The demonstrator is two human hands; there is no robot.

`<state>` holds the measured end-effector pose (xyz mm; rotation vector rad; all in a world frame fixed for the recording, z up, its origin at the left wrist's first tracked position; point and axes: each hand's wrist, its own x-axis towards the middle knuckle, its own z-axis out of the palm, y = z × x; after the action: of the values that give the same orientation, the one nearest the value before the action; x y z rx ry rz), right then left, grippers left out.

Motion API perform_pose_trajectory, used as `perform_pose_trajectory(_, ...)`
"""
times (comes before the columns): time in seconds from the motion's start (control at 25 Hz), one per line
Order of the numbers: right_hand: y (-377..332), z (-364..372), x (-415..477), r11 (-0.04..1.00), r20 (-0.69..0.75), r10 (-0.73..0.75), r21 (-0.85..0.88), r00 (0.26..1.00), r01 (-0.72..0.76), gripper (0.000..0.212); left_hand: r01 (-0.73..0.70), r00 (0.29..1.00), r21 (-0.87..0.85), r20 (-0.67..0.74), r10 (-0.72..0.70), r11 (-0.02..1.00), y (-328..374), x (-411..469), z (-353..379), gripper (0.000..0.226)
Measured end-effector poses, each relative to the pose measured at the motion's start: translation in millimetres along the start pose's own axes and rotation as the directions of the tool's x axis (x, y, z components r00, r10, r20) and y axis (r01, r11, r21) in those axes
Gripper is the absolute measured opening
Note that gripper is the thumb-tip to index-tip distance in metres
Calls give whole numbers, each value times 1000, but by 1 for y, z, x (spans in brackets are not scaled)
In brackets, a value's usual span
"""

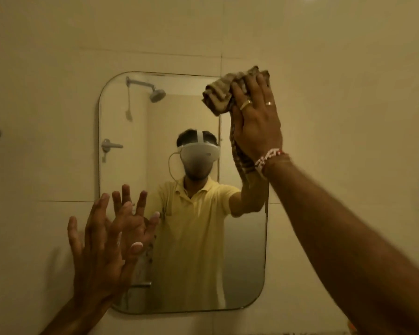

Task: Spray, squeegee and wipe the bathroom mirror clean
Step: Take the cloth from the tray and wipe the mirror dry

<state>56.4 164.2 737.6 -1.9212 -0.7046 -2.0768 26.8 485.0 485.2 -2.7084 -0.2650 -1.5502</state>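
Pressing a bunched brown cloth (224, 93) to the mirror (186, 250) at its top right corner, your right hand (258, 119) grips it tight; your left hand (107, 240), fingers spread and empty, braces at the lower left edge.

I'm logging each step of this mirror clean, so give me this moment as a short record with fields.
stage: wiping
mirror: wall-mounted, rounded corners
cloth: brownish, bunched, at the mirror's top right corner
right hand: pressing the cloth to the corner, rings on two fingers, beaded band at the wrist
left hand: open, fingers spread, empty, at the mirror's lower left edge
spray bottle, squeegee: not in view
reflection: shower head
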Motion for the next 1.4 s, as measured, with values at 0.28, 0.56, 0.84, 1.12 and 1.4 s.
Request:
perform_pose_trajectory(0.28, -11, -3, -44, 975, 100, -219, -4, 971, 220, 43, -236, 922, -192, -354, 157, 953, 35, -33, -66, 71)
perform_pose_trajectory(0.56, -50, -10, -188, 849, 272, -527, 118, 805, 515, 47, -226, 951, -190, -255, 175, 955, 39, -62, -47, 70)
perform_pose_trajectory(0.84, -77, -5, -300, 617, 319, -787, 357, 529, 702, 49, -297, 946, -25, -145, 290, 955, 46, -103, -31, 78)
perform_pose_trajectory(1.12, -57, 18, -267, 437, 251, -899, 461, 359, 772, 58, -273, 952, 8, -139, 271, 962, 39, -86, -44, 77)
perform_pose_trajectory(1.4, -54, -1, -120, 632, 318, -765, 208, 560, 746, 57, -378, 862, 125, -313, 398, 917, 44, 38, -99, 80)
